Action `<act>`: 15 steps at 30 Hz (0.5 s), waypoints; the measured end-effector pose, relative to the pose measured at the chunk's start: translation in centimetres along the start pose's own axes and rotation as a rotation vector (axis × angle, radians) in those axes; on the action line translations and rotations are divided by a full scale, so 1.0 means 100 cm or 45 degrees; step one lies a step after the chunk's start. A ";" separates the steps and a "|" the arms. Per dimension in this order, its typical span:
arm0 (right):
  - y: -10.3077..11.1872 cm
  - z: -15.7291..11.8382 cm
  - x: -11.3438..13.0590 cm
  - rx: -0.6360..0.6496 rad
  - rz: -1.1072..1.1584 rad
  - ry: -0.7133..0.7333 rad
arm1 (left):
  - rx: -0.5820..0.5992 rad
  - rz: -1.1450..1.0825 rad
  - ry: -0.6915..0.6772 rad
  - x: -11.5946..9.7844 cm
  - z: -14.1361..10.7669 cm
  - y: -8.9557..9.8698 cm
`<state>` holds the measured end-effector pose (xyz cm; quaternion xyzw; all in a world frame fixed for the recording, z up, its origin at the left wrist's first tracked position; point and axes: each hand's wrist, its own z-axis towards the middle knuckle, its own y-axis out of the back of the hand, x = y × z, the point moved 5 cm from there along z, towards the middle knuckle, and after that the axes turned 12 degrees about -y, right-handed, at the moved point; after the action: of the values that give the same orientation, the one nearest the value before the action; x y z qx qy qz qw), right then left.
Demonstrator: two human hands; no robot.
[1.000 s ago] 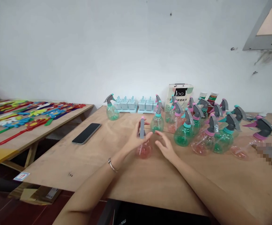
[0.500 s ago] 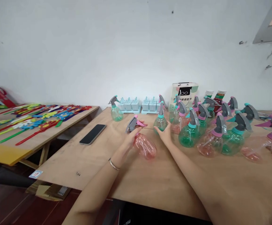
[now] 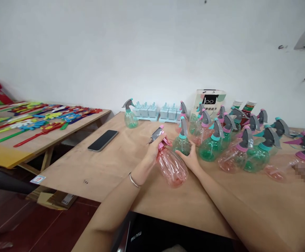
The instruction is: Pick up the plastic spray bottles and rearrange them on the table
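My left hand (image 3: 156,148) is closed around the neck of a pink spray bottle (image 3: 172,169) with a grey and pink trigger head. This bottle tilts, its base pointing toward me and to the right. Just beyond it is a green spray bottle (image 3: 182,142) with a turquoise collar and grey head, roughly upright. My right hand (image 3: 190,159) grips that green bottle low on its right side, thumb in front; the other fingers are partly hidden behind it. To the right stand several more spray bottles, among them a green one (image 3: 210,151) and a pink one (image 3: 232,161).
A phone (image 3: 103,140) lies on the wooden table (image 3: 89,171). Along the wall are a lone green spray bottle (image 3: 130,119), light blue ice-pop moulds (image 3: 147,112) and a paper bag (image 3: 207,99). Colourful hand-shaped clappers (image 3: 47,127) cover a table at left.
My left hand has brought the pink bottle rightward and nearer to me. The green bottle in my right hand has come slightly closer. The view has shifted a little.
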<state>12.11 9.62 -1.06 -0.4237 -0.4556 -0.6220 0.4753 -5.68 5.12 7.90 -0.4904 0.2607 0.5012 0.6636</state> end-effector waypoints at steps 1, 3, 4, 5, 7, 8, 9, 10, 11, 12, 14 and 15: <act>0.000 0.000 0.000 -0.006 -0.001 0.000 | -0.014 -0.043 0.024 0.001 0.000 0.000; -0.001 0.000 0.001 -0.001 -0.002 -0.002 | 0.025 -0.167 0.058 0.003 0.000 -0.001; -0.002 0.000 0.001 0.008 0.001 -0.004 | 0.067 -0.201 0.056 0.002 0.000 -0.002; -0.002 0.000 0.001 0.016 0.005 -0.008 | 0.104 -0.217 0.050 0.001 0.000 -0.002; -0.002 0.000 0.001 0.023 0.010 -0.015 | 0.117 -0.208 0.010 -0.001 0.001 0.000; -0.002 0.000 0.001 0.015 0.011 -0.015 | 0.084 -0.187 -0.037 -0.003 0.001 0.003; -0.001 -0.001 0.001 0.002 0.009 -0.012 | 0.039 -0.158 -0.097 -0.006 0.002 0.006; -0.001 -0.001 0.001 -0.008 0.006 -0.006 | -0.009 -0.126 -0.163 -0.010 0.002 0.009; 0.000 -0.001 0.002 -0.011 0.004 0.001 | -0.054 -0.100 -0.221 -0.012 0.003 0.013; 0.000 -0.001 0.002 -0.009 0.004 0.010 | -0.081 -0.087 -0.255 -0.014 0.004 0.015; 0.000 -0.002 0.003 0.004 0.000 0.023 | -0.084 -0.111 -0.248 -0.013 0.006 0.016; 0.000 -0.002 0.003 0.009 -0.003 0.021 | -0.065 -0.145 -0.223 -0.012 0.007 0.016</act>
<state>12.01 9.41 -0.79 -0.4164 -0.4543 -0.6244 0.4800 -7.65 5.33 8.55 -0.4754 0.1606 0.5101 0.6985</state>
